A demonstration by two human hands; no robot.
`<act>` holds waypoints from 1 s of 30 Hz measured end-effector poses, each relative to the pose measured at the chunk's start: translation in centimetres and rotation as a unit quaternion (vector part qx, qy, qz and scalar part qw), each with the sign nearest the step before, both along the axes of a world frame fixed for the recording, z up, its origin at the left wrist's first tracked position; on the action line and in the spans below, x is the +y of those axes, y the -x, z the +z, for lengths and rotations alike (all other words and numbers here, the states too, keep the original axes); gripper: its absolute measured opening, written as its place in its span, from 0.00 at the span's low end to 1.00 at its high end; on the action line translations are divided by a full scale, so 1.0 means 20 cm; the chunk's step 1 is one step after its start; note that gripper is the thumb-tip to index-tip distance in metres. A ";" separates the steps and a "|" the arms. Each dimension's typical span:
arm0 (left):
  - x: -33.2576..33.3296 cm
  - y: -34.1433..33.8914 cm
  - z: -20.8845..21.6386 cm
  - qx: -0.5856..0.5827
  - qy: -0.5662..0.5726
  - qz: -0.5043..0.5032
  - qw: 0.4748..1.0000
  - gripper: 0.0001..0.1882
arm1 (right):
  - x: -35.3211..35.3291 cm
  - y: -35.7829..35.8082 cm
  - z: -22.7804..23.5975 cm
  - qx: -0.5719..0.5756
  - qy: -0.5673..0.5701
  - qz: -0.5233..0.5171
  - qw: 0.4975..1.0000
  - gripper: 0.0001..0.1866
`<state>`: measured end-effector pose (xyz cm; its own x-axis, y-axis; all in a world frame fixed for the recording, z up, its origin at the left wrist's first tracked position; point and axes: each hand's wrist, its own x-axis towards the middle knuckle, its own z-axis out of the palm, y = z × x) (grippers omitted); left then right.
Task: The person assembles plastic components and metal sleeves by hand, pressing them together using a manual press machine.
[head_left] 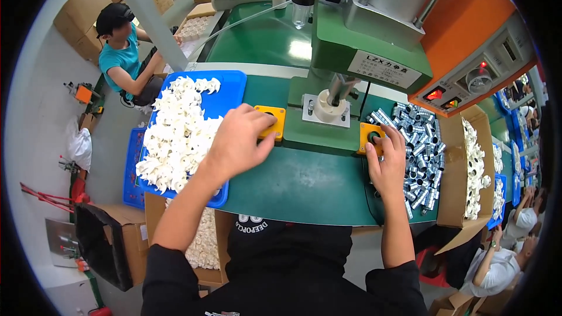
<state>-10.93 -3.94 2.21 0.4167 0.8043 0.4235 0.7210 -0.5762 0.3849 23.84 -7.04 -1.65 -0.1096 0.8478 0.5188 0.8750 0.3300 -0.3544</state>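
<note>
My left hand (240,143) rests on the left yellow button box (276,118), fingers pressed over its black button. My right hand (386,161) lies on the right yellow button box (367,133), thumb on its button. Between the two boxes stands a green press machine (363,35) with its ram down on a white plastic fitting (328,108) seated on a metal plate. A blue tray (231,90) heaped with white plastic fittings (178,134) sits left of my left hand. A pile of shiny metal sleeves (418,152) lies just right of my right hand.
A cardboard box (453,181) with more white fittings stands at the far right. Another carton of white parts (205,246) sits under the table edge. A seated person in a teal shirt (123,58) works at the back left. Other people sit at the lower right.
</note>
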 end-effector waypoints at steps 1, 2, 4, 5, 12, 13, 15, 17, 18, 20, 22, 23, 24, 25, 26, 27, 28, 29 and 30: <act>0.04 0.03 0.02 -0.027 0.047 -0.001 0.999 0.13 | 0.00 0.00 0.00 -0.001 -0.001 0.000 1.000 0.15; 0.10 0.07 0.03 -0.047 0.081 0.019 0.995 0.13 | -0.01 -0.01 0.00 0.002 -0.002 0.002 1.000 0.15; 0.23 0.20 0.02 -0.017 0.086 0.062 0.994 0.14 | -0.01 0.00 0.00 0.006 -0.003 0.004 1.000 0.14; 0.30 0.28 -0.01 0.032 0.058 0.080 0.995 0.14 | -0.01 0.02 0.02 0.026 0.005 0.002 1.000 0.15; 0.57 0.51 -0.18 0.285 0.045 0.195 0.937 0.13 | 0.01 0.12 0.04 0.079 -0.027 0.038 0.996 0.20; 0.57 0.51 -0.17 0.302 0.061 0.206 0.929 0.12 | 0.02 0.14 0.04 0.084 -0.026 0.047 0.995 0.21; 0.60 0.57 -0.20 0.304 0.056 0.185 0.933 0.11 | 0.05 0.20 0.05 0.108 -0.023 0.055 0.992 0.22; 0.62 0.62 -0.24 0.246 0.030 0.158 0.956 0.09 | 0.10 0.24 0.05 0.117 -0.051 0.057 0.990 0.24; 0.62 0.61 -0.24 0.220 0.037 0.154 0.963 0.09 | 0.13 0.26 0.07 0.115 -0.051 0.050 0.991 0.24; 0.57 0.54 -0.19 0.176 0.040 0.145 0.973 0.10 | 0.19 0.31 0.13 0.138 -0.087 0.047 0.985 0.26; 0.54 0.49 -0.12 0.145 0.058 0.146 0.977 0.13 | 0.26 0.39 0.22 0.243 -0.030 0.078 0.967 0.27; 0.51 0.47 -0.10 0.147 0.058 0.144 0.977 0.13 | 0.29 0.43 0.26 0.345 0.028 0.113 0.931 0.27; 0.48 0.46 -0.07 0.123 0.038 0.133 0.983 0.13 | 0.31 0.48 0.29 0.367 0.094 0.099 0.920 0.25; 0.46 0.43 -0.05 0.097 0.018 0.117 0.988 0.13 | 0.34 0.50 0.31 0.368 0.092 0.097 0.920 0.25; 0.45 0.39 -0.02 0.098 0.017 0.114 0.989 0.13 | 0.36 0.52 0.32 0.404 0.130 0.120 0.897 0.25; 0.44 0.33 0.02 0.074 0.003 0.098 0.992 0.13 | 0.37 0.52 0.34 0.438 0.164 0.140 0.873 0.25; 0.43 0.29 0.04 0.053 -0.009 0.087 0.995 0.14 | 0.39 0.54 0.35 0.435 0.159 0.125 0.877 0.23; 0.41 0.24 0.06 0.054 -0.009 0.086 0.995 0.14 | 0.38 0.53 0.36 0.436 0.158 0.123 0.877 0.23; 0.39 0.18 0.09 0.050 -0.037 0.062 0.996 0.14 | 0.38 0.53 0.36 0.365 0.139 0.098 0.916 0.23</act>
